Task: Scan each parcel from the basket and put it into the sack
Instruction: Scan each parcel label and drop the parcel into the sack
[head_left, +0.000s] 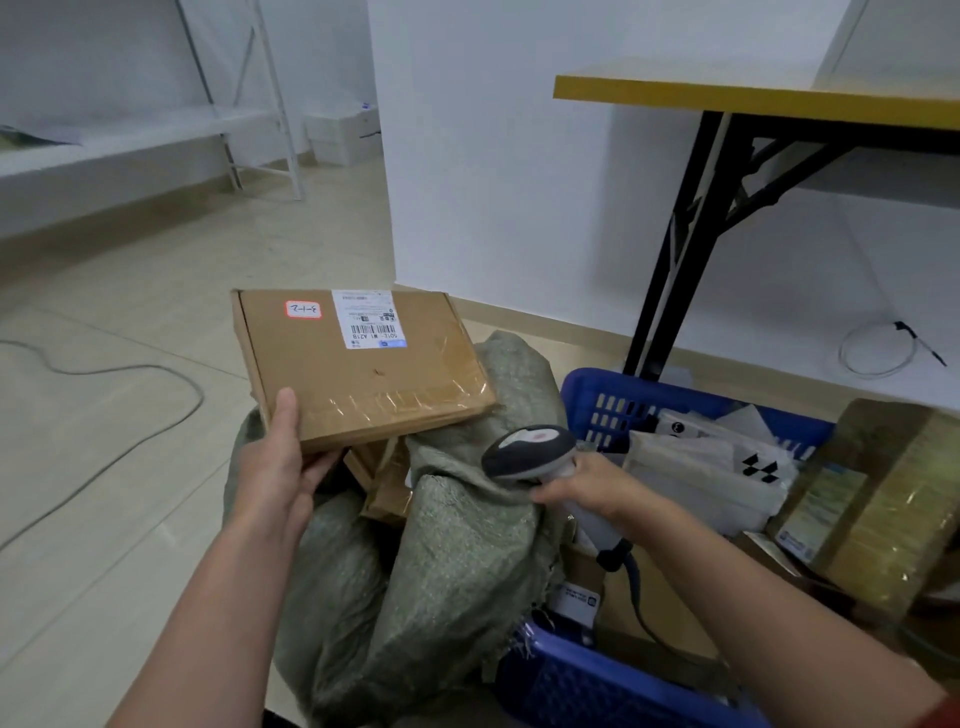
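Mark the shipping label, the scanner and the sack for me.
shipping label (369, 319), head view: centre of the white sticker.
scanner (527, 449), head view: top of its grey head.
sack (467, 545), head view: green woven front fold.

1. Hands: two, left hand (280, 467) and right hand (587, 488).
2. Barcode scanner (524, 449): one.
3. Green woven sack (441, 545): one.
4. Blue basket (613, 387): one.
5. Cardboard boxes at the sack: two, a flat box (363, 369) in the left hand and a second box (384, 488) in the sack mouth, partly hidden.
6. Stickers on the flat box: two, a white shipping label (369, 319) and a red-edged sticker (304, 310).
7. In the basket: at least two white mailer bags (696, 467) and at least two tape-wrapped brown boxes (893, 499). The pile overlaps, so the total cannot be told.
8. Yellow-topped table (753, 96): one.
9. White shelf rack (130, 137): one.
10. Floor cables: two, a grey cable (171, 376) and a white coiled cable (878, 348).
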